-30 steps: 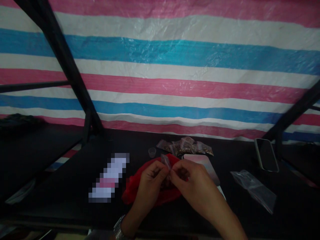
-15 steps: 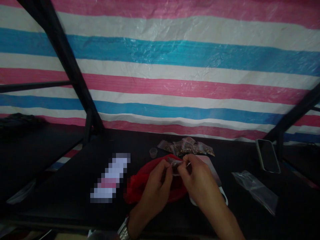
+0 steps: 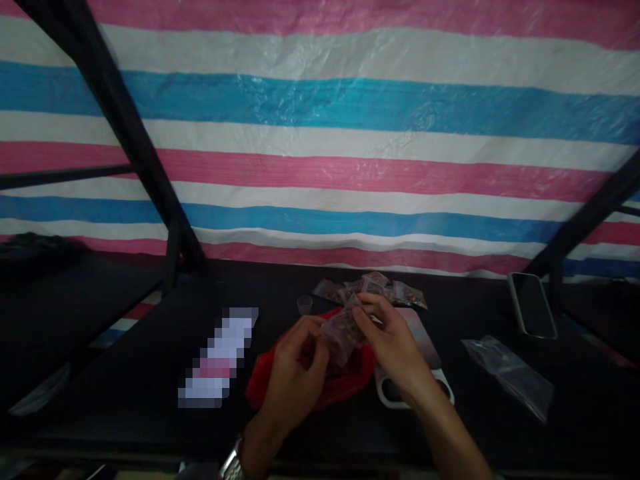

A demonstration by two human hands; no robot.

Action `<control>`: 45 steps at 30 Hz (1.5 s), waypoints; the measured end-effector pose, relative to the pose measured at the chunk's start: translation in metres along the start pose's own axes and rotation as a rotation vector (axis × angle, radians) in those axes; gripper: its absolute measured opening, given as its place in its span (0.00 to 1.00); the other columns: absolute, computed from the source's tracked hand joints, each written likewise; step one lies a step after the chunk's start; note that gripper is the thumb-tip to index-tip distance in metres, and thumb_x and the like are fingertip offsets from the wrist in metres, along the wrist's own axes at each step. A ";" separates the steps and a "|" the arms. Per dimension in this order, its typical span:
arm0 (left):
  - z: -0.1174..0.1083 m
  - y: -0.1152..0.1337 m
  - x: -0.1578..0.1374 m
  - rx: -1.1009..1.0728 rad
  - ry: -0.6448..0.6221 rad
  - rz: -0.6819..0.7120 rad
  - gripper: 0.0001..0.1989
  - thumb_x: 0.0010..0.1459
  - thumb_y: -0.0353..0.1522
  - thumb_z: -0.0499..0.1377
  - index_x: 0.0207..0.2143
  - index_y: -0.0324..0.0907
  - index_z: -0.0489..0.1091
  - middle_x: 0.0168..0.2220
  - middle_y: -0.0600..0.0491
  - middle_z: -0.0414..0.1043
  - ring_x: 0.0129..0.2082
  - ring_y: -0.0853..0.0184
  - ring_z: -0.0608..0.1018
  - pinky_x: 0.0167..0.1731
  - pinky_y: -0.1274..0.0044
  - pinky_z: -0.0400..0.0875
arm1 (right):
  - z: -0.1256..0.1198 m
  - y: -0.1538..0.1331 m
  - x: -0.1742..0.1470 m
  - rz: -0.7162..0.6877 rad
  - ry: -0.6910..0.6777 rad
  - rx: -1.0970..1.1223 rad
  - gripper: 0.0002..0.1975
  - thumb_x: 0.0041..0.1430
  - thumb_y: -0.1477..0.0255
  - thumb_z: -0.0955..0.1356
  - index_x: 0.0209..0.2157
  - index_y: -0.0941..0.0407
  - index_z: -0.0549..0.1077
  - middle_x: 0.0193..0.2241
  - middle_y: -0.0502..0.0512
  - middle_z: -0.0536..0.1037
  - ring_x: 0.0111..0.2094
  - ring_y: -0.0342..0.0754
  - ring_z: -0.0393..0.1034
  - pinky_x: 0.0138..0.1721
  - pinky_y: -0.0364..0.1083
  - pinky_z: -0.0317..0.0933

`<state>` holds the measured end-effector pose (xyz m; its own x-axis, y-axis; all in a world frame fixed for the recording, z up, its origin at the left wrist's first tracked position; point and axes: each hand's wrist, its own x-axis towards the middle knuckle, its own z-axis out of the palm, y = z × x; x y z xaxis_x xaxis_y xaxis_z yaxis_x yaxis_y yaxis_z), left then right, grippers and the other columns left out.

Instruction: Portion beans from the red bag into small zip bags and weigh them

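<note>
A small clear zip bag (image 3: 343, 335) with brownish bits inside is held between both hands. My left hand (image 3: 299, 360) pinches its left edge, and my right hand (image 3: 387, 333) grips the upper right side. Below them lies a red plastic bag (image 3: 265, 373), its mouth open and dark inside; what it contains is hard to make out. Partly hidden by my right forearm is a white kitchen scale (image 3: 393, 395) with a pinkish plate. Behind the hands, several filled zip bags (image 3: 383, 290) lie in a loose pile, and a small clear cup (image 3: 304, 305) stands to their left.
To the right are a flat stack of clear plastic bags (image 3: 510, 377) and a phone (image 3: 533, 305) lying on the black table (image 3: 165, 427). A blurred-out white strip (image 3: 220, 357) lies at left. Black frame posts (image 3: 145, 153) rise before a striped plastic sheet (image 3: 330, 173).
The small zip bag has been turned and shows more of its front now. My left hand has shifted left and down, and more of the scale is visible.
</note>
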<state>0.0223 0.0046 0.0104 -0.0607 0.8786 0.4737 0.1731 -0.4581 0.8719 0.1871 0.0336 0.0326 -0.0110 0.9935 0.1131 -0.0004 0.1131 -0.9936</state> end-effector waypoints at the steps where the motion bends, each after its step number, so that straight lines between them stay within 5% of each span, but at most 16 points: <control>1: -0.003 -0.002 -0.001 0.082 0.041 0.028 0.06 0.61 0.27 0.56 0.32 0.44 0.69 0.37 0.53 0.77 0.38 0.66 0.79 0.40 0.77 0.74 | 0.000 0.001 0.002 -0.050 0.039 -0.009 0.23 0.57 0.55 0.74 0.49 0.54 0.73 0.40 0.57 0.83 0.38 0.54 0.80 0.36 0.49 0.75; 6: -0.014 -0.011 -0.007 0.266 0.153 0.063 0.15 0.65 0.29 0.53 0.52 0.44 0.71 0.49 0.49 0.78 0.49 0.63 0.80 0.51 0.70 0.75 | 0.008 0.003 0.000 -0.236 0.079 -0.239 0.14 0.61 0.67 0.72 0.48 0.52 0.76 0.46 0.56 0.84 0.48 0.55 0.79 0.54 0.53 0.71; 13: -0.011 -0.010 -0.004 0.238 -0.003 -0.091 0.14 0.68 0.38 0.57 0.52 0.45 0.76 0.50 0.48 0.82 0.50 0.60 0.83 0.52 0.68 0.76 | 0.017 -0.009 -0.013 -0.288 -0.184 -0.330 0.20 0.63 0.77 0.69 0.55 0.49 0.76 0.55 0.54 0.81 0.58 0.51 0.75 0.64 0.53 0.64; 17: -0.013 -0.008 -0.001 0.170 0.023 -0.145 0.15 0.68 0.40 0.56 0.49 0.44 0.78 0.47 0.48 0.84 0.47 0.60 0.84 0.49 0.70 0.78 | 0.010 -0.011 -0.011 -0.238 -0.239 -0.217 0.23 0.65 0.73 0.69 0.61 0.48 0.71 0.56 0.55 0.80 0.54 0.49 0.78 0.58 0.50 0.70; 22: -0.012 -0.004 0.001 0.136 -0.014 -0.136 0.15 0.68 0.39 0.56 0.48 0.43 0.79 0.45 0.49 0.85 0.44 0.61 0.85 0.46 0.72 0.79 | 0.004 -0.007 -0.005 -0.275 -0.141 -0.211 0.16 0.64 0.75 0.69 0.53 0.50 0.76 0.42 0.52 0.84 0.44 0.48 0.81 0.49 0.48 0.73; 35: -0.013 0.000 0.001 0.106 0.076 0.000 0.15 0.71 0.37 0.55 0.43 0.43 0.81 0.44 0.49 0.84 0.43 0.64 0.84 0.43 0.77 0.78 | 0.007 -0.012 -0.009 -0.246 -0.148 -0.185 0.23 0.58 0.77 0.72 0.55 0.49 0.76 0.43 0.52 0.84 0.44 0.48 0.81 0.48 0.47 0.74; 45: -0.017 -0.011 -0.002 0.215 0.006 0.047 0.10 0.66 0.32 0.59 0.42 0.47 0.82 0.41 0.52 0.85 0.40 0.65 0.85 0.44 0.76 0.79 | 0.004 -0.009 -0.009 -0.237 -0.086 -0.170 0.14 0.59 0.74 0.71 0.47 0.51 0.79 0.35 0.50 0.84 0.38 0.48 0.81 0.43 0.46 0.73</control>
<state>0.0036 0.0057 0.0024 -0.0533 0.8559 0.5144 0.3817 -0.4585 0.8025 0.1832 0.0235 0.0409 -0.1150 0.9354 0.3345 0.1547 0.3495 -0.9241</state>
